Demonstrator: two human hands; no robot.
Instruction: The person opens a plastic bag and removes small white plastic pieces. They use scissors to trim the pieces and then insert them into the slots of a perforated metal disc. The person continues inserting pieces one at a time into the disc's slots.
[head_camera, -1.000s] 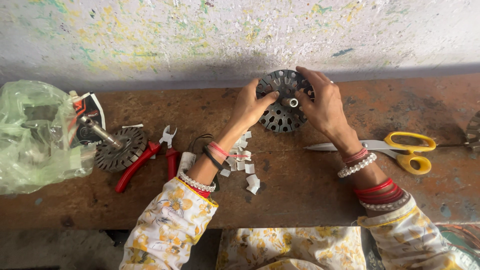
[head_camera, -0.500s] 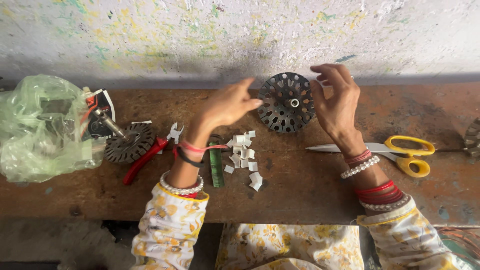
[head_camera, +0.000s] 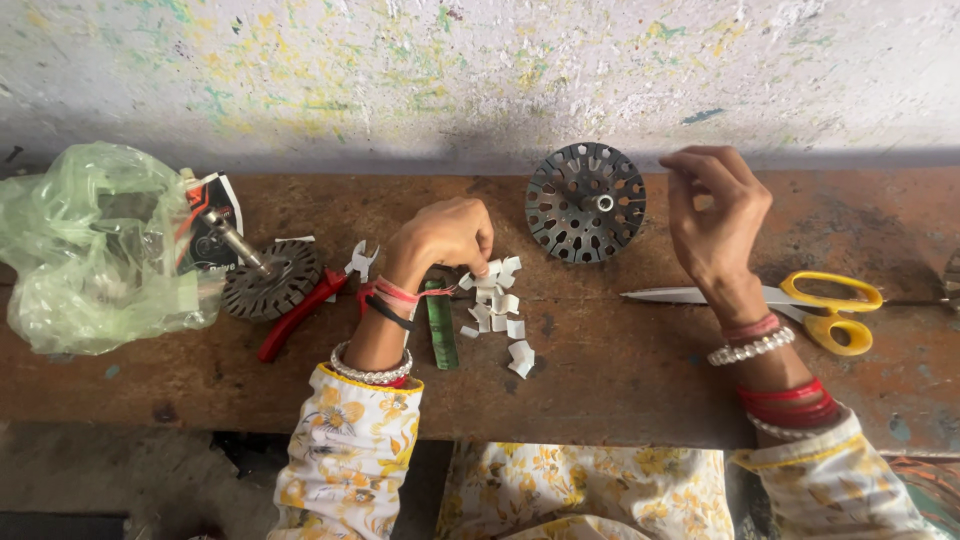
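Worn brown wooden bench (head_camera: 620, 380) running left to right, scuffed and stained, set against a whitewashed wall (head_camera: 480, 70) flecked with yellow and green paint. Below the bench edge, bare concrete floor at the left and yellow-flowered fabric at the lap. Left hand (head_camera: 440, 238) down on the bench, fingers curled and pressed together, tips pinching into the heap of small white paper slips (head_camera: 497, 305); which slip is caught, impossible to tell. Heap lying mid-bench, just right of that hand. Right hand (head_camera: 718, 215) raised above the bench, fingertips drawn close, nothing visibly held. Between the hands, slightly toward the wall, a dark slotted metal disc (head_camera: 586, 202) with a pale hub at its centre, clear of both hands. Beside the left wrist, a green strip (head_camera: 440, 325) lying flat next to the slips. Further left, red-handled pliers (head_camera: 300, 310) and a second toothed core with a shaft (head_camera: 268, 278), touching a crumpled green plastic bag (head_camera: 95, 250). At the right, yellow-handled scissors (head_camera: 800, 298), blades partly hidden behind the right wrist.
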